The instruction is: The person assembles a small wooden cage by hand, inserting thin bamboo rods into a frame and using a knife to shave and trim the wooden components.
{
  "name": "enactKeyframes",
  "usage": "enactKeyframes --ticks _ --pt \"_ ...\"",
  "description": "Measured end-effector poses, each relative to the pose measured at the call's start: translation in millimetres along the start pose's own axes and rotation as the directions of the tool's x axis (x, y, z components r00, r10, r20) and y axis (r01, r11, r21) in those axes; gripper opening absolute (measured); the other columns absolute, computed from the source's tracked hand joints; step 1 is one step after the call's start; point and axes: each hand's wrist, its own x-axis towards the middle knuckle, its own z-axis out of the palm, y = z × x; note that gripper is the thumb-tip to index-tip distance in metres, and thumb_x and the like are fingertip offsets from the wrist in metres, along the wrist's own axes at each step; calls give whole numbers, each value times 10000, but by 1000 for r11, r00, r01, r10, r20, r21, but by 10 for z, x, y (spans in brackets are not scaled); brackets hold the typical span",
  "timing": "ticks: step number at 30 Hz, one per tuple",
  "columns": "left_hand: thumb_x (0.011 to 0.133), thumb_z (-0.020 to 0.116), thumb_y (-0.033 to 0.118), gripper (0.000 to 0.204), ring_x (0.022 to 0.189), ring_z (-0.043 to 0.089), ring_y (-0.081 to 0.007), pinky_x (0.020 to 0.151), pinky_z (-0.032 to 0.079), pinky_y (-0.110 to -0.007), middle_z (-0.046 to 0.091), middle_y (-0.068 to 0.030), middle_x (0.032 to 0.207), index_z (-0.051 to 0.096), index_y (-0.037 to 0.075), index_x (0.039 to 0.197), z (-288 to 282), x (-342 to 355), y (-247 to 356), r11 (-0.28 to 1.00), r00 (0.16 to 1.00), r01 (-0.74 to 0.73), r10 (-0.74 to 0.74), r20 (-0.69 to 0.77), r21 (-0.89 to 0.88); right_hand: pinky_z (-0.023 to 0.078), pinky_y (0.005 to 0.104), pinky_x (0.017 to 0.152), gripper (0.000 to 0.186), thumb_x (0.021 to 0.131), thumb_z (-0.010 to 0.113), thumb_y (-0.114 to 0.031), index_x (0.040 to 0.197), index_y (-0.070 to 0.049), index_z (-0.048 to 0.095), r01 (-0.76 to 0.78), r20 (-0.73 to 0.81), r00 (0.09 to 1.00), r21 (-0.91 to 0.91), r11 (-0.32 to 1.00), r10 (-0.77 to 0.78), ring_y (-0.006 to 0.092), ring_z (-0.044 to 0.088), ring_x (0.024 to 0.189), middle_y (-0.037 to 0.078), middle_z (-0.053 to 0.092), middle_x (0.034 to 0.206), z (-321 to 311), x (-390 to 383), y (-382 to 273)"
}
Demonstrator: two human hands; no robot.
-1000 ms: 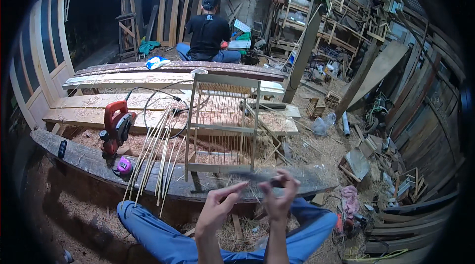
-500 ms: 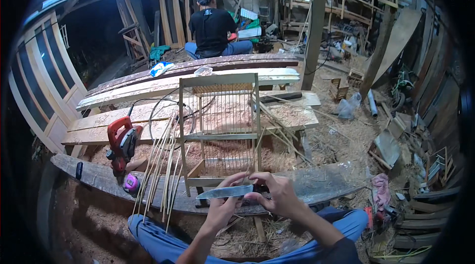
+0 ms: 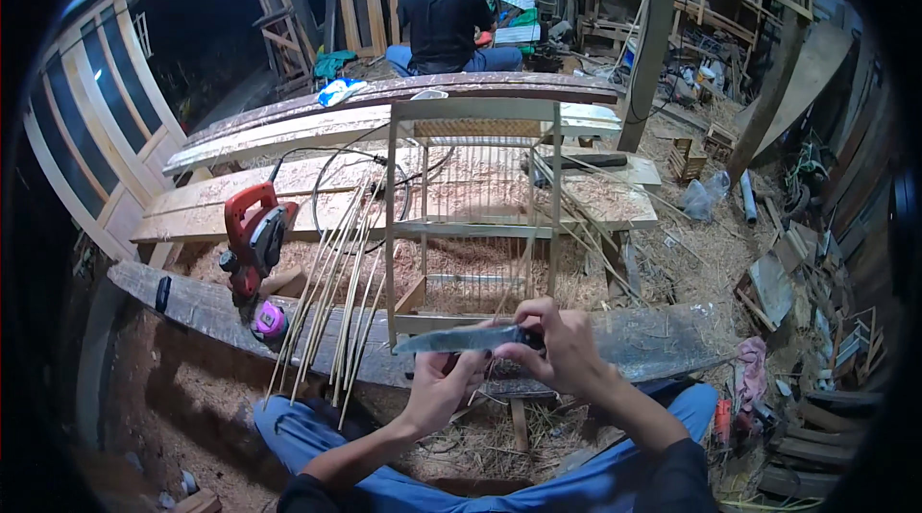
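Observation:
My right hand [image 3: 565, 352] grips a large knife [image 3: 451, 340] by its dark handle, the flat blade lying level and pointing left. My left hand [image 3: 449, 380] is closed just below the blade on a thin stick [image 3: 496, 380], its thumb pressed up near the blade. Directly beyond both hands stands a light wooden cage-like frame [image 3: 474, 230] with fine vertical bars. Loose thin sticks [image 3: 331, 287] lean over the weathered front plank [image 3: 634, 340] to the left of the frame, beside a pink tape measure [image 3: 270, 319].
A red electric planer [image 3: 252, 234] with a looped cable sits at left. Shaving-covered boards [image 3: 221, 201] lie behind the frame. A co-worker [image 3: 437, 18] in dark clothing sits at the back, facing away. Posts [image 3: 643, 81], scrap wood and debris fill the right; door panels [image 3: 101, 129] stand at left.
My hands have come together, with the blade turned level across above my left hand. My right forearm has swung out to the right. The whole view has shifted slightly.

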Motion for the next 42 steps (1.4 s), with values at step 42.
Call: enactKeyframes --ticks 42 --pt "1007 573 107 199 586 362 -6 498 263 -192 488 63 763 612 12 1178 236 -184 427 1000 998 -10 11 -56 10 394 287 431 468 788 829 -428 931 -126 502 239 -224 936 -156 958 -270 120 536 466 -15 545 594 -370 201 -231"
